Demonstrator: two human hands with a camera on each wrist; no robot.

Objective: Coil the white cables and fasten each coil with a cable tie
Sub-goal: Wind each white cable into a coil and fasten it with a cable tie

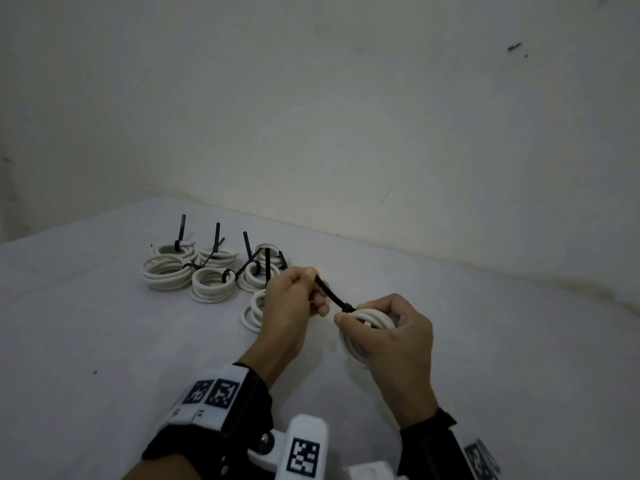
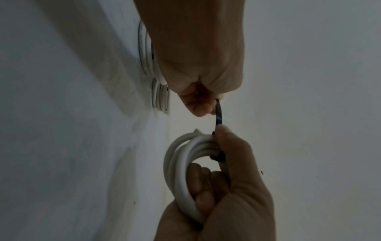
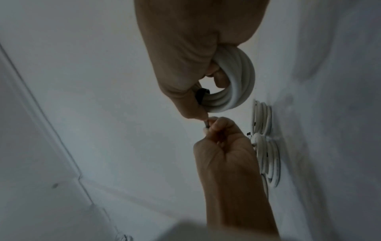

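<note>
My right hand point(image 1: 370, 317) grips a white cable coil point(image 1: 353, 348) just above the table, fingers through its middle and thumb over the top. A black cable tie point(image 1: 332, 294) is looped round the coil, and its tail runs up and left to my left hand point(image 1: 313, 273), which pinches it between thumb and fingers. The left wrist view shows the coil point(image 2: 179, 171) and the taut tie tail point(image 2: 219, 114). In the right wrist view the coil point(image 3: 241, 78) carries the tie's loop point(image 3: 201, 94).
Several tied coils point(image 1: 207, 271) with black tie tails sticking up lie in a cluster at the far left of the white table point(image 1: 104, 341). Another coil point(image 1: 252, 313) lies partly behind my left hand. A pale wall point(image 1: 381, 133) stands just behind the table.
</note>
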